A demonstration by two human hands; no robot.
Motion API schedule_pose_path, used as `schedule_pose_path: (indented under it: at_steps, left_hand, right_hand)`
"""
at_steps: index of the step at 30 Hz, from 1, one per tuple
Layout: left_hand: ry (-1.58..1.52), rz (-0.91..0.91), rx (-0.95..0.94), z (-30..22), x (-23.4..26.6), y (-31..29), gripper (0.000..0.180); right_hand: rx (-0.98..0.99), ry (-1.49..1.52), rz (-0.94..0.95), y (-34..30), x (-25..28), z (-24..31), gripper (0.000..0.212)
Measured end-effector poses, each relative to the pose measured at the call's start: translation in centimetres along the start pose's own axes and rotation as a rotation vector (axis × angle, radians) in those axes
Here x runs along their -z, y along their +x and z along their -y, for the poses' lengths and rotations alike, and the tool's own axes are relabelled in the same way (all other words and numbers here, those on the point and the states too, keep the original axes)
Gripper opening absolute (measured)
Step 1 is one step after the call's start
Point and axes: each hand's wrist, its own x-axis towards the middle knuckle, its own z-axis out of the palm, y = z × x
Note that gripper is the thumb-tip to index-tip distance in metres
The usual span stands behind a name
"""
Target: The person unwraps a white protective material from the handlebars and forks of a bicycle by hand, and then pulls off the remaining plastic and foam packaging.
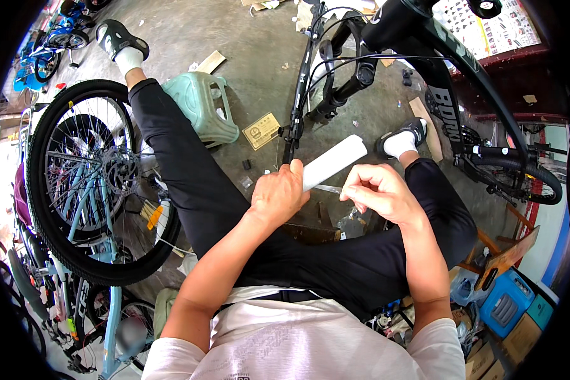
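Observation:
My left hand [278, 194] is closed round the near end of a white tube-like roll [335, 163], whose far end points away and to the right. It could be rolled sheet or foam; I cannot tell which. My right hand [381, 194] is bent into a pinch just right of the roll. A thin, pale, see-through strip [327, 189] stretches from beside the roll to those fingertips, which appear to grip its end. Beyond both hands stands a black bicycle [424, 38], its handlebar [299, 88] nearest the roll.
A bicycle wheel [37, 183] and a light-blue frame [112, 323] stand at left. A pale green stool [193, 101] lies on its side beyond my leg. Cardboard [261, 131] and scraps litter the floor. At right are a blue case [505, 304] and boxes [519, 339].

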Motion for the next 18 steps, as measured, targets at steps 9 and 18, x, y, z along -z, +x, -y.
schedule_pose_path:
  at_steps: [9, 18]
  left_hand:
    - [0.46, -0.074, -0.449, -3.1, 0.2, -0.8, 0.011]
    - [0.335, -0.162, -0.691, -4.4, 1.7, -1.4, 0.015]
  right_hand:
    - [-0.114, 0.141, -0.134, 2.1, 1.0, -1.8, 0.026]
    - [-0.322, 0.173, -0.267, 4.0, 4.0, -4.4, 0.032]
